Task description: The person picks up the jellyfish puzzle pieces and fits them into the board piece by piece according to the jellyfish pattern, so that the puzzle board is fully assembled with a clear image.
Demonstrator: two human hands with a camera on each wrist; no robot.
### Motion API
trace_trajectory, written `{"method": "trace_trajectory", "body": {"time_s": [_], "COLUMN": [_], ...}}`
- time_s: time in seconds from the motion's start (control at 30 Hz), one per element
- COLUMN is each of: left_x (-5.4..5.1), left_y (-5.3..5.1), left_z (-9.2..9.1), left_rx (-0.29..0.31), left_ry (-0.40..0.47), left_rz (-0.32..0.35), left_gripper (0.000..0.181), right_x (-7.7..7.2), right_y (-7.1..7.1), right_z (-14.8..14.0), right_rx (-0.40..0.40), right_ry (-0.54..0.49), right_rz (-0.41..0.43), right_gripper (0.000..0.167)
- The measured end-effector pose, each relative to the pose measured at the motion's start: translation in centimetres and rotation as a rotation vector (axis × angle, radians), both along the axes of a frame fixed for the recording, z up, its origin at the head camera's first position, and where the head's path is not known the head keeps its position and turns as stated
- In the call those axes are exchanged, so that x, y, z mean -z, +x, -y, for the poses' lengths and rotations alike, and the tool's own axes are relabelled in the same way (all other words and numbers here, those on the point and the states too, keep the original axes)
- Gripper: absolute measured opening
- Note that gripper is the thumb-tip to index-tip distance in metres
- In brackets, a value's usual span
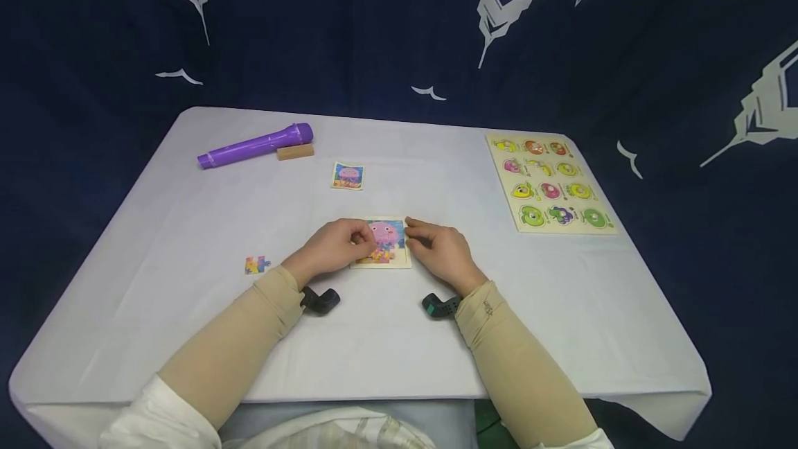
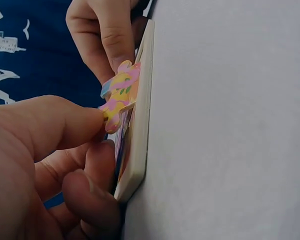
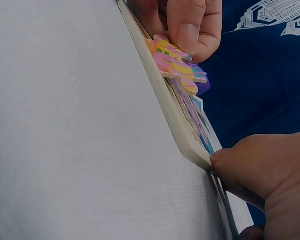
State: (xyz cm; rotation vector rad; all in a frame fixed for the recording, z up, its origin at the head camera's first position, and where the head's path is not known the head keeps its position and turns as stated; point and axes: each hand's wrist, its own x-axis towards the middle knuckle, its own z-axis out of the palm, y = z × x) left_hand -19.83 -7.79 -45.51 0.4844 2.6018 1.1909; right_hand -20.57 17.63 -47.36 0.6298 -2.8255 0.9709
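Observation:
A small jigsaw puzzle board (image 1: 402, 263) with a pale rim and a pink cartoon picture lies flat between both hands. My left hand (image 1: 337, 244) pinches a yellow and pink puzzle piece (image 2: 121, 90) between thumb and fingers. That piece is tilted over the board's near part, its lower edge close to or touching the picture. At the board's right side, my right hand (image 1: 445, 255) rests its thumb and fingertips against the rim. Part of the picture is hidden by the left hand.
Left of the board lies a loose puzzle piece (image 1: 255, 265). Behind the board sits a small picture card (image 1: 347, 176). A purple toy microphone (image 1: 255, 147) leans by a wooden block (image 1: 295, 152) at the back left. A fruit puzzle board (image 1: 551, 186) lies at the right.

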Motion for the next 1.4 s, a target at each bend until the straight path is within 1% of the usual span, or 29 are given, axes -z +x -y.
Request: {"method": "trace_trajectory", "body": {"time_s": [0.3, 0.57, 0.93, 1.2, 1.3, 1.4], "left_x": [0.26, 0.19, 0.24, 0.17, 0.22, 0.21], "left_y": [0.03, 0.12, 0.04, 0.2, 0.43, 0.84], "left_z": [-0.15, -0.2, -0.02, -0.15, -0.2, -0.13], "left_rx": [-0.017, -0.025, -0.015, -0.03, -0.037, -0.051], "left_ry": [-0.043, -0.057, -0.057, -0.059, -0.066, -0.067], "left_rz": [-0.052, -0.07, -0.062, -0.061, -0.065, -0.083], "left_gripper": [0.005, 0.011, 0.017, 0.017, 0.016, 0.013], "right_x": [-0.08, 0.11, -0.1, -0.23, -0.2, -0.2], "right_y": [0.07, 0.02, 0.15, 0.28, 0.29, 0.26], "right_z": [-0.05, -0.05, -0.03, 0.02, 0.03, 0.04], "right_rx": [-0.009, -0.017, -0.013, -0.015, -0.017, -0.016], "right_ry": [-0.007, -0.003, 0.003, 0.0, -0.004, -0.004], "right_rz": [0.0, -0.023, -0.026, -0.028, -0.029, -0.024], "right_gripper": [0.029, 0.029, 0.029, 0.029, 0.029, 0.029]}}
